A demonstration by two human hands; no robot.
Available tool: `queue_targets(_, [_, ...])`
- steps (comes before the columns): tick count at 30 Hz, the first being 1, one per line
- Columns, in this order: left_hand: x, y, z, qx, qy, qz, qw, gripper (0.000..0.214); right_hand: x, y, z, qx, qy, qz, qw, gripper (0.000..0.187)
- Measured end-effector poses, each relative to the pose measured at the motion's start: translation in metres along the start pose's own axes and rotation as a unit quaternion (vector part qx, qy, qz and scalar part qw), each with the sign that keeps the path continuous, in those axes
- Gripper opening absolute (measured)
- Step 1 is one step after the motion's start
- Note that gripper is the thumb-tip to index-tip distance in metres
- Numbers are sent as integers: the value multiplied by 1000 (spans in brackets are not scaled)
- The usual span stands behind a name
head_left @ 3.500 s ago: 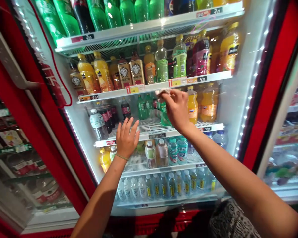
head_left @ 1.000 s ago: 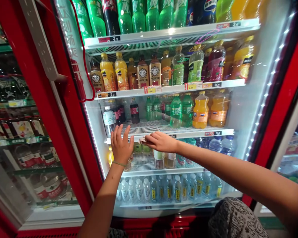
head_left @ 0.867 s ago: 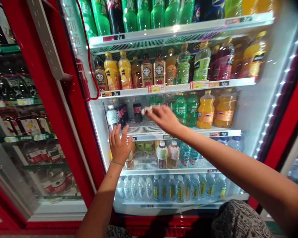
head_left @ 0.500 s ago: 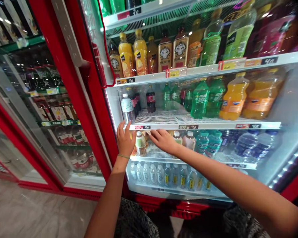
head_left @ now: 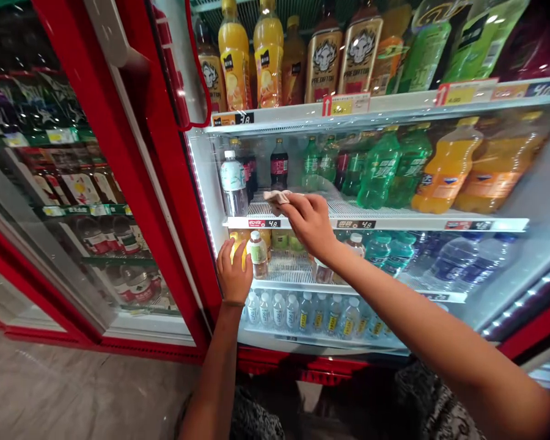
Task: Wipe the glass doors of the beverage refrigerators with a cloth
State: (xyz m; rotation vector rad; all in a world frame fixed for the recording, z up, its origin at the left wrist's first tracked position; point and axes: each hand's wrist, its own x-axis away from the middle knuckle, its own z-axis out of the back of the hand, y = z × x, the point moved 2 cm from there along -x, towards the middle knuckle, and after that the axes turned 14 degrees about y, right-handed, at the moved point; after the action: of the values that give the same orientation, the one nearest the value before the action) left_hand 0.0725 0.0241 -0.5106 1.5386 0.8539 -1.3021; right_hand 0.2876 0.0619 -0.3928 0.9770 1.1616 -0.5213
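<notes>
My right hand (head_left: pixel 310 221) pinches a pale, crumpled cloth (head_left: pixel 278 198) just above the front of the middle wire shelf (head_left: pixel 266 211). A dark cola bottle (head_left: pixel 279 166) stands on that shelf behind the cloth. My left hand (head_left: pixel 234 269) has its fingers apart and holds nothing. It is at the left side of the shelf below, in front of a yellow bottle (head_left: pixel 239 247). Beside it stands a white-capped bottle with a pale green label (head_left: pixel 257 255). On the middle shelf's left end is a clear bottle with a white cap (head_left: pixel 233 183).
Green bottles (head_left: pixel 379 171) and large orange bottles (head_left: pixel 447 168) fill the right of the middle shelf. Small water bottles (head_left: pixel 278 310) line the lowest shelf. A red door frame (head_left: pixel 165 165) rises on the left. A red cord (head_left: pixel 206 91) hangs near the upper left.
My right hand has risen with the cloth from below the middle shelf's front edge to above it. My left hand has dropped lower. The view has shifted closer to the shelves.
</notes>
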Motion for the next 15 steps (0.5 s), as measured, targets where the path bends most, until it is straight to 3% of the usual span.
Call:
queue_targets(2, [6, -1, 3, 6, -5, 0, 1000, 34, 24, -21, -8, -35, -35, -5, 999, 46])
queue_targets(6, [21, -6, 19, 1, -33, 3, 999, 35, 118, -78, -1, -143, -126, 99, 977, 42])
queue_targets(9, [33, -11, 32, -1, -75, 5, 997, 37, 165, -99, 9, -167, -137, 156, 964, 33])
queue_targets(12, [39, -15, 38, 10, -104, 12, 994, 38, 152, -93, 3, -144, -130, 167, 967, 41])
queue_targets(15, [38, -18, 37, 20, -91, 32, 995, 40, 85, -76, -17, -99, -99, 112, 984, 52])
